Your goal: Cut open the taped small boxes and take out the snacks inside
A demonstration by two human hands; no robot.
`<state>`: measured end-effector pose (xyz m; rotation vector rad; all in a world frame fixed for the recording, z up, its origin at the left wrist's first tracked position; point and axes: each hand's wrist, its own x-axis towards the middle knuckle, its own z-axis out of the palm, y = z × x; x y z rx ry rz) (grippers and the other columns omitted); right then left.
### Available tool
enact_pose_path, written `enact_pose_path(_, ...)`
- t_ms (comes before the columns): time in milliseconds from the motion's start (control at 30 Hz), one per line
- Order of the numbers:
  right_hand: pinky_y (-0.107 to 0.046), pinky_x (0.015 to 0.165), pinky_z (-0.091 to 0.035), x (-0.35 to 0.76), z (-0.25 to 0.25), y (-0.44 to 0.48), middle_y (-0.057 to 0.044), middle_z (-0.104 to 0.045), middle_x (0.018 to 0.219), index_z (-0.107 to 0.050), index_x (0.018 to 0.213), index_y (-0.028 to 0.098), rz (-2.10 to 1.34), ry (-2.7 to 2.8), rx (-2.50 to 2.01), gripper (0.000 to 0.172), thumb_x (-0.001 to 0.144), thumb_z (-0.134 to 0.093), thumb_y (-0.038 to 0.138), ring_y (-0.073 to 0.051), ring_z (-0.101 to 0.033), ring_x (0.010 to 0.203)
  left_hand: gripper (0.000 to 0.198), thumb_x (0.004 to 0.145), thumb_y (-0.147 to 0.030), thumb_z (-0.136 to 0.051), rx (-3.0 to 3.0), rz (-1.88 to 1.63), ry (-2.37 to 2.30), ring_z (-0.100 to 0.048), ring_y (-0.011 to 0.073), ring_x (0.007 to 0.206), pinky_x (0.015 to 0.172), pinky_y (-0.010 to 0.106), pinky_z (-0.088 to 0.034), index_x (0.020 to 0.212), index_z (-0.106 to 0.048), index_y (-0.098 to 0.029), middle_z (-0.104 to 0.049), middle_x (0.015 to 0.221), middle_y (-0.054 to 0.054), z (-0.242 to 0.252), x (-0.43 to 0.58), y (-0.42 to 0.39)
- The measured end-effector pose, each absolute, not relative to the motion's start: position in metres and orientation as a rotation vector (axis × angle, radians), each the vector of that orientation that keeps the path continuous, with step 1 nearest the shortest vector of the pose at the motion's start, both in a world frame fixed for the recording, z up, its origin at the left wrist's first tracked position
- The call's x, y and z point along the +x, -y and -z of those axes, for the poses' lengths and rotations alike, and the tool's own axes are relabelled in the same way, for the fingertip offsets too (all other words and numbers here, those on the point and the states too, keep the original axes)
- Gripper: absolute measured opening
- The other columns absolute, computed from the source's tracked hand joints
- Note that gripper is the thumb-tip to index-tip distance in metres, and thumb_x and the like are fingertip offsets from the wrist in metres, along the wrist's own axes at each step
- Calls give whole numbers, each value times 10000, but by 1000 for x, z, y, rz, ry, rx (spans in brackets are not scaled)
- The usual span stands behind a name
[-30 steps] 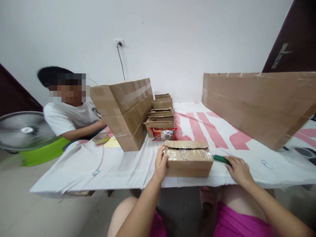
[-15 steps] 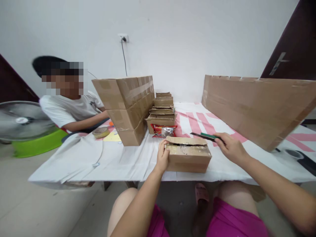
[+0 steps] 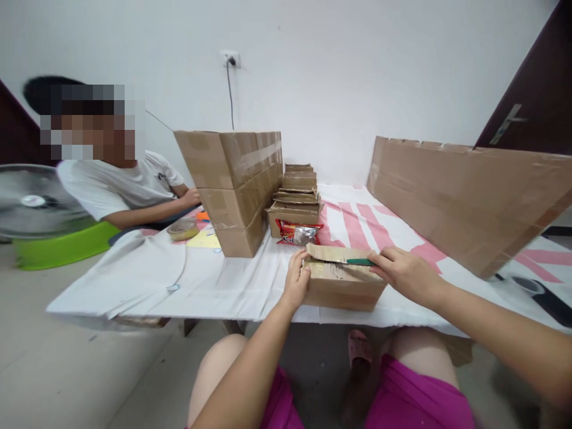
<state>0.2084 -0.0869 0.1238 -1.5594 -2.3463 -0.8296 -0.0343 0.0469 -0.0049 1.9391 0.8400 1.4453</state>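
Note:
A small cardboard box (image 3: 342,293) sits at the table's near edge, its top flap partly raised along the far side. My left hand (image 3: 297,279) grips the box's left end, fingers at the flap corner. In my right hand (image 3: 400,273), closed above the box's right end, is a green-handled knife (image 3: 358,261). Its thin blade points left and lies along the gap under the flap; how deep the tip reaches is hidden. Just beyond the box is a red and silver snack packet (image 3: 300,232), leaning near a row of open cardboard boxes (image 3: 292,208).
Stacked closed boxes (image 3: 241,196) rise left of centre. A large cardboard panel (image 3: 456,196) stands at the right. A tape roll (image 3: 183,229) lies at the left, near a seated person (image 3: 120,185). White cloth (image 3: 250,295) covers the table; a black tape dispenser (image 3: 543,298) rests far right.
My right hand has moved left and down, bringing the knife from above the right side onto the box's top gap. My left hand stays on the box. The view has shifted slightly.

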Motion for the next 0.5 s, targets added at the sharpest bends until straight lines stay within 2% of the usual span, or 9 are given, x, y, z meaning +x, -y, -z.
enact_pose_path(267, -263, 567, -403, 228, -119, 107, -58, -630, 819, -648, 1064, 226, 697, 2317, -1669, 361, 993, -359, 430, -156, -594, 654, 379, 865, -315, -414, 1994, -1371, -813, -447, 266, 1263, 1093, 465, -318, 1195, -557, -194, -511, 1309, 131, 3, -32, -43)
enact_pose_path(500, -271, 543, -407, 236, -123, 115, -41, -635, 836, -634, 1098, 256, 717, 2299, -1745, 331, 979, -389, 445, -170, -609, 676, 394, 861, -317, -432, 2029, -1305, -802, -440, 267, 1263, 1084, 467, -323, 1216, -565, -209, -526, 1301, 115, 1, -32, -43)
